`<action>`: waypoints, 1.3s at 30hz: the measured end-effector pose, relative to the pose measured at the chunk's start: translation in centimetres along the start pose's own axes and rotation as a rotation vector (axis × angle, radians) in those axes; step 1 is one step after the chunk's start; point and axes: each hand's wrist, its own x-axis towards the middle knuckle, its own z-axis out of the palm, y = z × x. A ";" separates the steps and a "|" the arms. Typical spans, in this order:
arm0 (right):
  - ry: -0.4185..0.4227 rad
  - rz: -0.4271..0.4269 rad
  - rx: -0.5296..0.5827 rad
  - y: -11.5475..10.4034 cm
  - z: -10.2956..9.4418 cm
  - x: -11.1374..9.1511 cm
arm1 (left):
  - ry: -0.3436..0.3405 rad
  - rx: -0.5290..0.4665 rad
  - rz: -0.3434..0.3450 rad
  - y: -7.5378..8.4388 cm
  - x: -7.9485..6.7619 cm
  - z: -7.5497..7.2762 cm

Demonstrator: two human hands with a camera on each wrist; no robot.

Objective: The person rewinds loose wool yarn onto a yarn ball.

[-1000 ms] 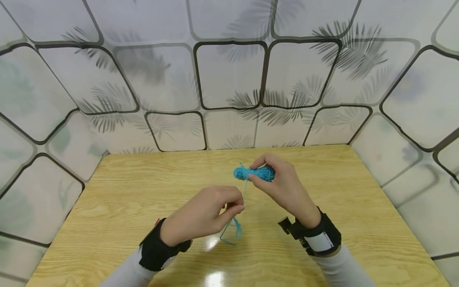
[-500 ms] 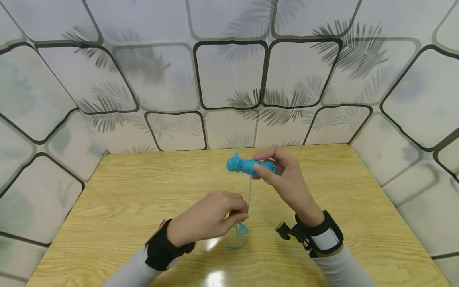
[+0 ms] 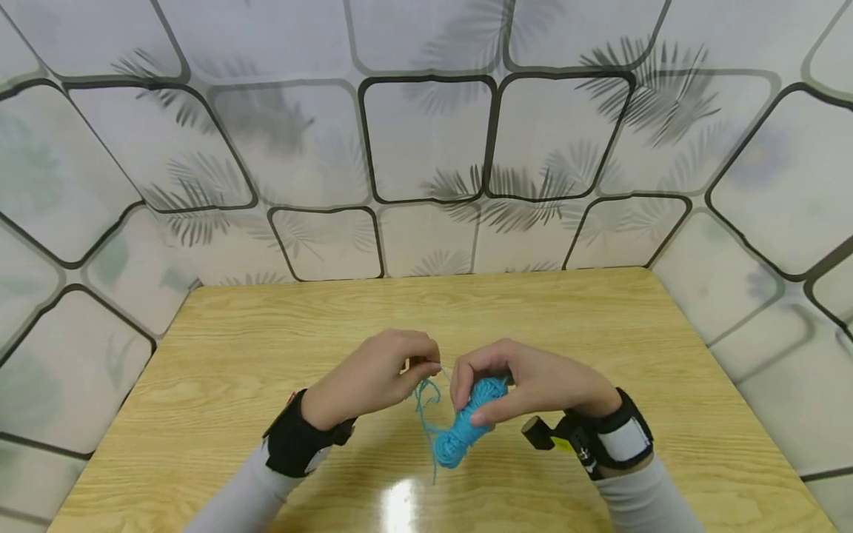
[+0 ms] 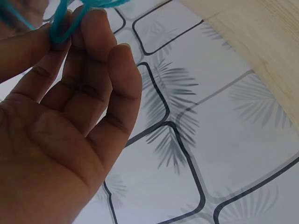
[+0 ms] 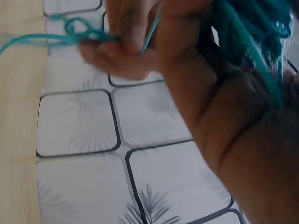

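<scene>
My right hand (image 3: 533, 377) grips a small skein of bright blue yarn (image 3: 460, 435), wound tight around its middle and tilted with one end toward me. Part of the skein is hidden behind the fingers. To its left, my left hand (image 3: 380, 374) pinches the yarn strand between thumb and fingers. A short length runs from there across to the right hand. Below the left fingertips a loose loop and tail of yarn (image 3: 423, 414) hang down. In the left wrist view a yarn loop (image 4: 63, 35) lies over the pinching fingertips.
Both hands are above a light wood-grain table (image 3: 266, 326). Patterned panels (image 3: 426, 141) with dark outlines and leaf prints enclose its back and sides. Each wrist wears a black strap (image 3: 623, 429), and a small camera (image 3: 538, 433) sticks out from the right one.
The right hand has brought the skein down toward me and turned it from level to tilted. My left hand has moved slightly up and left, still pinching the strand.
</scene>
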 end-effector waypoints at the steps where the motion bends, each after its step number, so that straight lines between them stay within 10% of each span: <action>1: -0.002 0.025 -0.016 0.1 -0.1 -0.1 | 0.009 -0.002 0.005 0.1 0.0 -0.2; 12: 0.280 0.303 -0.476 1.2 -0.4 0.2 | 0.036 0.010 0.035 1.7 -0.6 -1.2; 25: 0.757 0.278 -0.620 1.6 -0.2 1.4 | -0.005 0.015 0.083 3.8 -1.1 -0.7; 33: 0.928 0.165 -0.387 1.7 -0.3 1.4 | -0.084 -0.020 0.154 4.5 -1.2 0.3; 39: 0.787 0.016 0.070 1.0 -0.2 1.3 | -0.139 -0.019 0.175 3.9 -1.0 1.3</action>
